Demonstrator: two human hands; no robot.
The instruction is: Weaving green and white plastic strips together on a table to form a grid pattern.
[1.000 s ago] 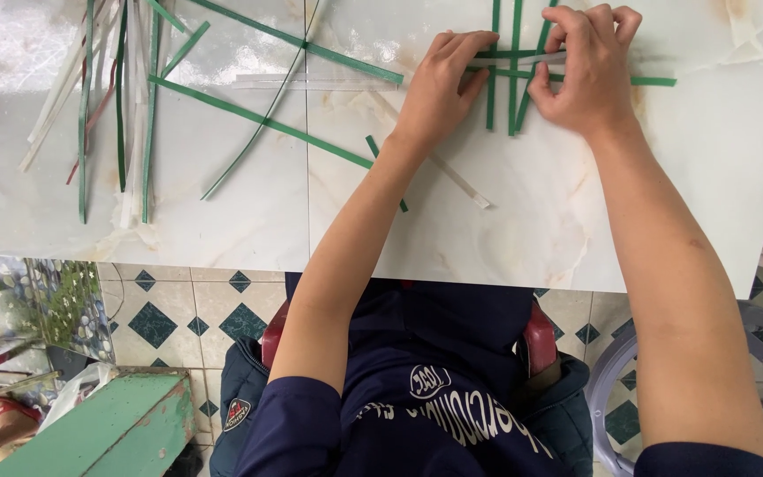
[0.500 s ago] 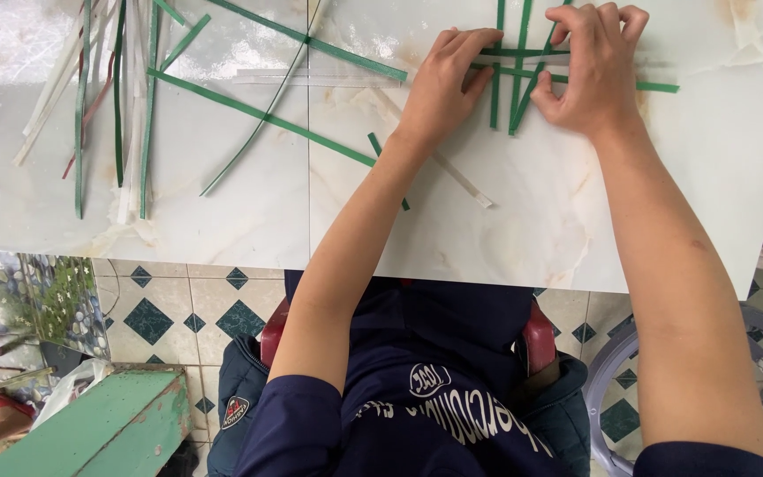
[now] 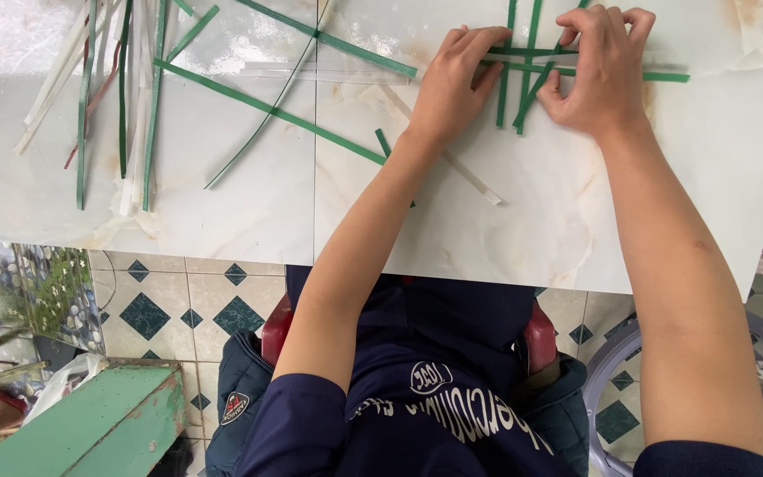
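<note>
The table [image 3: 222, 203] is a glossy slab with a marble look, pale and smooth, throwing back soft glare; a thin seam runs down it. The green strips [image 3: 523, 79] under both hands look like thin, flat plastic with a slight sheen, while the white strips [image 3: 134, 106] in the loose pile look matt (plastic or paper, I cannot tell which). The floor [image 3: 178, 291] is glazed tile, smooth and patterned. The bench [image 3: 90, 424] is painted wood, its green coat worn and scuffed at the edge. The shirt [image 3: 434, 415] is dark matt cloth.
</note>
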